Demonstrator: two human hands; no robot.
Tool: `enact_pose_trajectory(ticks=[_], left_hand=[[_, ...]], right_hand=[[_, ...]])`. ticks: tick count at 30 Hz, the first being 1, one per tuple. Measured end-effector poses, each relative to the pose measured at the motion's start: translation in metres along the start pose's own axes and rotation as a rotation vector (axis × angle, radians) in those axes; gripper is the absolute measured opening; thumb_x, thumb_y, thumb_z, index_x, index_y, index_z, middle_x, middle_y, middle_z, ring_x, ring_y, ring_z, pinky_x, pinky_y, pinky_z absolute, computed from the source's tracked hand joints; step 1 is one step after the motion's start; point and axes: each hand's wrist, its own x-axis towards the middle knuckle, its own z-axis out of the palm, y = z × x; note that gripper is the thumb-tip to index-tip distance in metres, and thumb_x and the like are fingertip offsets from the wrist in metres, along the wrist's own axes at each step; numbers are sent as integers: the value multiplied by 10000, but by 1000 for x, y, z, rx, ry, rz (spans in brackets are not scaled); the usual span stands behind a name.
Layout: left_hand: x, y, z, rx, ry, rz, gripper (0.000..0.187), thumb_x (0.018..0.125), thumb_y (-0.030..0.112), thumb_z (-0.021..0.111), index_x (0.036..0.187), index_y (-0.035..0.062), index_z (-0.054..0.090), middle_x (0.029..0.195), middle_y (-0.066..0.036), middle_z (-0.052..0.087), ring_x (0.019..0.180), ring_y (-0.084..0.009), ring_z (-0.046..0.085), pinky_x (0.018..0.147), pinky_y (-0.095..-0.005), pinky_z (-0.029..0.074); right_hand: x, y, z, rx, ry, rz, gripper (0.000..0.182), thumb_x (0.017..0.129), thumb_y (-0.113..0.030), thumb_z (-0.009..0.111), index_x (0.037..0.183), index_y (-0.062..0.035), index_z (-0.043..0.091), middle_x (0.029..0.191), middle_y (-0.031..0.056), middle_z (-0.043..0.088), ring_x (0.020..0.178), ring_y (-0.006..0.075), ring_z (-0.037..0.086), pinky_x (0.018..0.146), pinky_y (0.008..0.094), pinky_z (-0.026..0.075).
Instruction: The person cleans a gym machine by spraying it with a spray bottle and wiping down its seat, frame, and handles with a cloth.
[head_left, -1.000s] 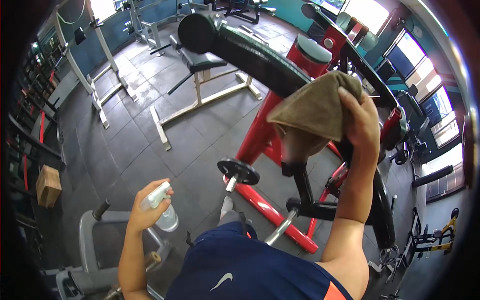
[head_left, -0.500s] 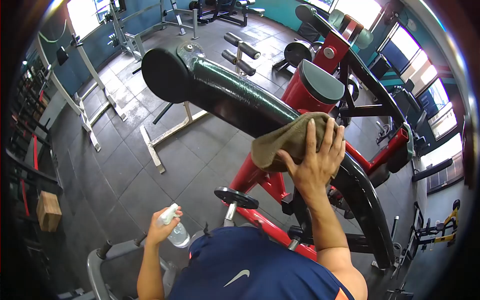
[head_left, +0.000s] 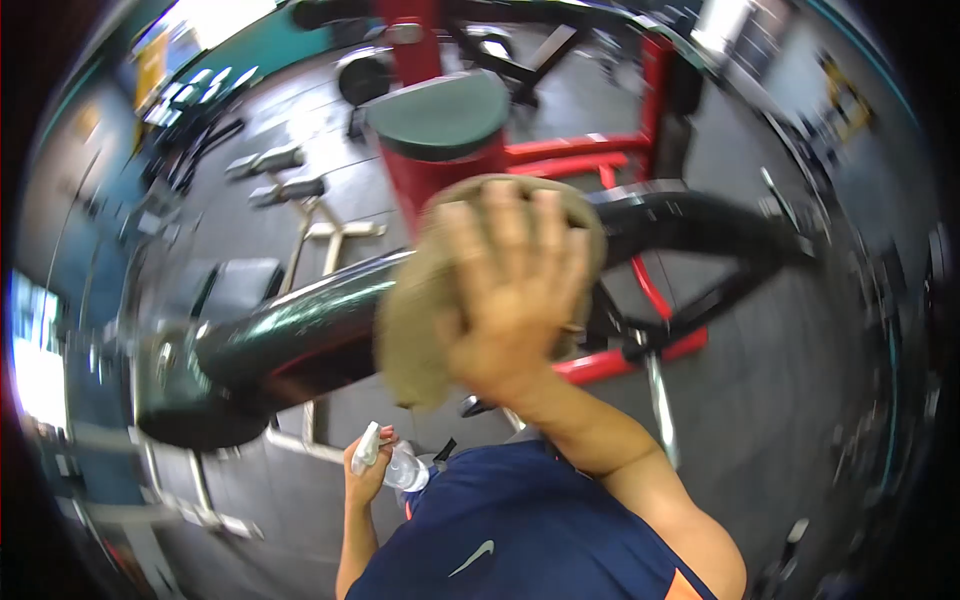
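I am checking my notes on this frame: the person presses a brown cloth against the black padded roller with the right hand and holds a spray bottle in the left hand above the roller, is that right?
Not quite. The head view shows the left hand holding the spray bottle below the black padded roller, near the torso, not above it. The right hand does press the brown cloth against the roller.

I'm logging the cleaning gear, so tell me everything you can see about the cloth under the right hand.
The cloth is a tan, towel-like rag, blurred by motion. It is draped over the long black padded roller of a red-framed gym machine, with one edge hanging below the pad. The right hand lies flat on it, fingers spread, pressing it against the pad.
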Motion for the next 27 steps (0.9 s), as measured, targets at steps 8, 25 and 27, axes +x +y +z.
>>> enact_pose_trajectory(ticks=[8,25,27], left_hand=[[71,-12,-150,464,-549,87,232,887,43,640,1109,-17,673,1039,-131,716,918,-205,688,856,-330,529],[94,29,-240,346,-655,-42,269,918,84,635,1139,-67,621,1121,-188,685,1005,-279,695,880,-386,528],[102,34,-244,350,-583,-35,267,916,73,631,1140,-71,619,1118,-186,687,1000,-271,697,880,-379,524]], right_hand=[[-73,-156,100,279,510,256,913,834,-662,569,1545,-142,328,1619,260,97,1430,615,-14,1059,779,-8],[-46,-27,100,2379,1151,322,839,839,-838,387,1226,-138,639,1206,101,654,1118,306,603,994,480,474],[-45,13,94,2342,1123,306,831,848,-833,363,1234,-149,634,1232,90,645,1136,326,582,1020,486,449]])
